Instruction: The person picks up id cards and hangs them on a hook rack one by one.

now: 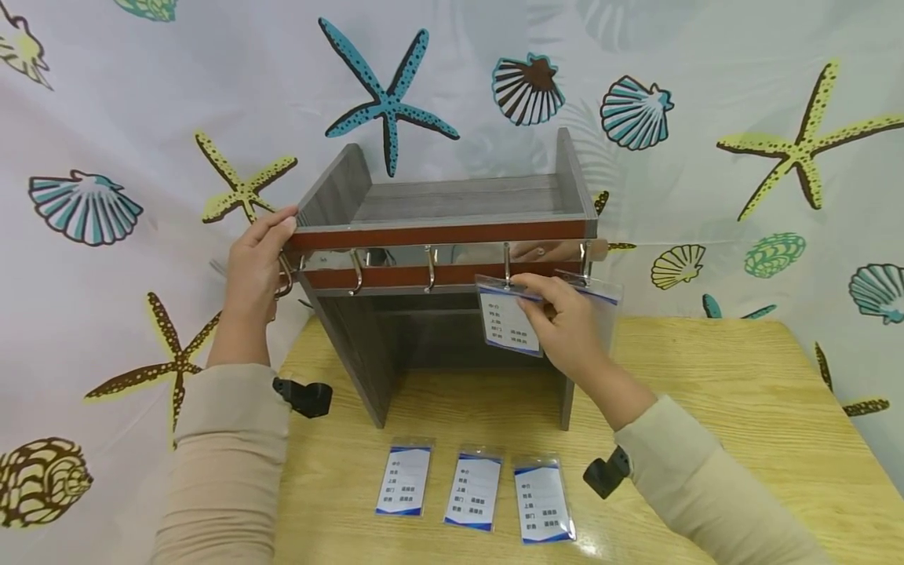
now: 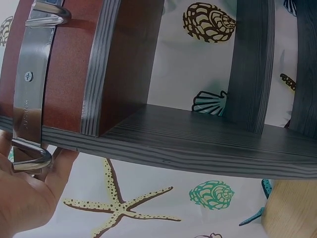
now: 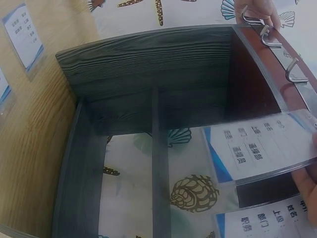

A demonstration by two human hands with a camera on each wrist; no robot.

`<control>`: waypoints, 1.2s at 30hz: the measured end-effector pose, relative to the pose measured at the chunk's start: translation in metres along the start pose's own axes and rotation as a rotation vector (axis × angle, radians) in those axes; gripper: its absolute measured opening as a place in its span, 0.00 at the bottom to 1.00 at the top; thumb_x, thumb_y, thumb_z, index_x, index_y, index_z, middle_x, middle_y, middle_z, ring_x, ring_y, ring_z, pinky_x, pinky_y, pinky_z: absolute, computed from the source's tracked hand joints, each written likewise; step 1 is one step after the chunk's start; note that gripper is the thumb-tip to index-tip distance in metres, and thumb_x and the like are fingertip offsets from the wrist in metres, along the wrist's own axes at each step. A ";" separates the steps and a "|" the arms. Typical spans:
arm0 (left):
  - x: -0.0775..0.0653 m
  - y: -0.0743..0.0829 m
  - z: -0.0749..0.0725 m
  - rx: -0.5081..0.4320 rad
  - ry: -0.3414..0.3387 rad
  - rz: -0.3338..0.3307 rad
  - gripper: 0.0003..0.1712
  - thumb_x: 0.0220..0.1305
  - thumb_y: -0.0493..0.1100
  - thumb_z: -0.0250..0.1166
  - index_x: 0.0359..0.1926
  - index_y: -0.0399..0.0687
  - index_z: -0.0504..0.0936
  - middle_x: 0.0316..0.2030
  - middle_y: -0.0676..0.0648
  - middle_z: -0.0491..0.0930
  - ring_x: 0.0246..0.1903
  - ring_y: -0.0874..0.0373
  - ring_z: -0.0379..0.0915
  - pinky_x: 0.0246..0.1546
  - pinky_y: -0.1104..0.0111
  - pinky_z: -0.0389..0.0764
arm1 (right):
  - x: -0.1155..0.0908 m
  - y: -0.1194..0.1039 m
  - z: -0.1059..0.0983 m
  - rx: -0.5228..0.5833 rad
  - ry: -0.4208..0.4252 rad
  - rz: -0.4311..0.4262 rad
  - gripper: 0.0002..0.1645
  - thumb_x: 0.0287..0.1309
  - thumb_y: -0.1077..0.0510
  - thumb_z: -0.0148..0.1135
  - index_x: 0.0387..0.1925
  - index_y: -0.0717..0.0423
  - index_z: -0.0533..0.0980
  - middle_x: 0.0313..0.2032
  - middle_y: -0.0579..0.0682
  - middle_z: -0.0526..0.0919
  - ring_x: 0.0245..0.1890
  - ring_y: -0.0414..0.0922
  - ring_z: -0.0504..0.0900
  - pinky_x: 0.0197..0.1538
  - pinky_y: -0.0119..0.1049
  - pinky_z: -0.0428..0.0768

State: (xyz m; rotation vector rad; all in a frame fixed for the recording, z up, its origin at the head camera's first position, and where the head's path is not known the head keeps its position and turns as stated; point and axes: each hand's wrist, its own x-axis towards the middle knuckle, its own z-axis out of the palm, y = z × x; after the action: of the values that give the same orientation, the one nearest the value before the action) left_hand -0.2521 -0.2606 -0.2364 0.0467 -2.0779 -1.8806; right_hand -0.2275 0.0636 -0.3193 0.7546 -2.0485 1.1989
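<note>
My right hand (image 1: 570, 320) pinches a clear-sleeved name badge (image 1: 507, 320) by its top edge, right at the fourth hook (image 1: 507, 260) of a metal hook rail (image 1: 459, 254). Another badge (image 1: 600, 292) hangs at the rightmost hook, partly behind that hand. In the right wrist view the pinched badge (image 3: 262, 144) shows its printed side, with the hanging badge (image 3: 267, 220) below it. The rail runs across the front of a grey wooden shelf (image 1: 353, 353). At the shelf's upper left corner, my left hand (image 1: 256, 263) grips the edge beside the leftmost hook (image 2: 34, 157).
Three more badges lie in a row on the wooden table (image 1: 720, 377) in front of the shelf: a left one (image 1: 405, 480), a middle one (image 1: 473, 490) and a right one (image 1: 544, 502). Behind stands a cloth backdrop (image 1: 452, 47) printed with starfish and shells.
</note>
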 end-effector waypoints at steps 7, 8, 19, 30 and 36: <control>0.000 0.000 0.000 0.049 -0.002 0.001 0.25 0.58 0.56 0.53 0.56 0.57 0.69 0.57 0.44 0.60 0.54 0.49 0.56 0.52 0.47 0.54 | -0.009 0.004 0.000 0.031 0.072 -0.055 0.16 0.47 0.71 0.59 0.42 0.62 0.74 0.29 0.54 0.75 0.28 0.44 0.74 0.31 0.30 0.75; 0.000 0.001 0.000 0.049 -0.003 0.001 0.25 0.58 0.56 0.53 0.56 0.57 0.69 0.57 0.45 0.60 0.54 0.49 0.56 0.52 0.47 0.54 | -0.011 0.005 -0.001 0.036 0.088 -0.062 0.17 0.46 0.71 0.60 0.42 0.62 0.74 0.29 0.54 0.75 0.28 0.44 0.74 0.31 0.30 0.74; -0.001 0.002 0.001 0.006 -0.001 0.005 0.24 0.58 0.55 0.54 0.55 0.55 0.70 0.54 0.44 0.62 0.50 0.51 0.59 0.51 0.48 0.57 | -0.035 0.009 -0.006 0.080 0.158 -0.092 0.17 0.38 0.79 0.60 0.35 0.68 0.75 0.28 0.58 0.75 0.28 0.49 0.74 0.31 0.27 0.74; -0.002 0.001 -0.001 0.040 0.002 -0.011 0.25 0.58 0.56 0.53 0.56 0.56 0.69 0.57 0.45 0.60 0.55 0.50 0.55 0.53 0.47 0.53 | -0.069 0.001 -0.008 0.087 0.023 0.138 0.13 0.42 0.75 0.61 0.35 0.69 0.75 0.28 0.57 0.75 0.28 0.48 0.73 0.32 0.24 0.72; -0.002 0.002 -0.001 0.053 -0.004 -0.009 0.26 0.58 0.57 0.52 0.57 0.56 0.68 0.57 0.45 0.59 0.56 0.49 0.53 0.53 0.47 0.52 | -0.099 0.038 0.001 0.121 -0.133 0.381 0.15 0.48 0.65 0.61 0.41 0.61 0.74 0.34 0.50 0.75 0.34 0.43 0.73 0.36 0.32 0.74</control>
State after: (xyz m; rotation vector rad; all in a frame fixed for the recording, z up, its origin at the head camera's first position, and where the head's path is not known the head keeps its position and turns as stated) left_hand -0.2495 -0.2610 -0.2354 0.0654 -2.1333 -1.8319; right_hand -0.1930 0.0937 -0.4152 0.5230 -2.3172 1.5290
